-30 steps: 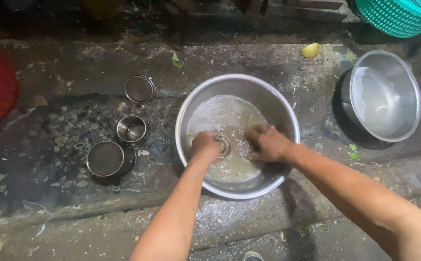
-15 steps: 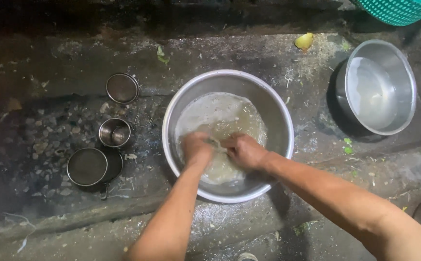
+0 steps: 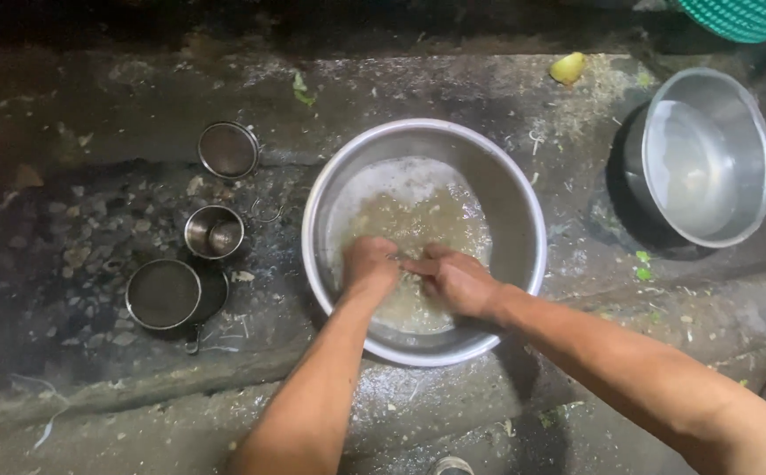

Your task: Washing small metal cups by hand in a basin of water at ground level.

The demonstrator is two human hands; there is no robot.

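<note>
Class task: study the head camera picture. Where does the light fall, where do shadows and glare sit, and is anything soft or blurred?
Head view: light falls from above on the big steel basin; its rim glints. The second basin casts a dark shadow to its left. The picture's top edge is nearly black. Left hand and right hand look slightly soft in the cloudy water.

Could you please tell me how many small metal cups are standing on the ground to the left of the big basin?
3: the farthest cup up the wet ground, the middle cup below it, and the nearest cup, widest, with a handle. All stand left of the basin. None looks hidden.
</note>
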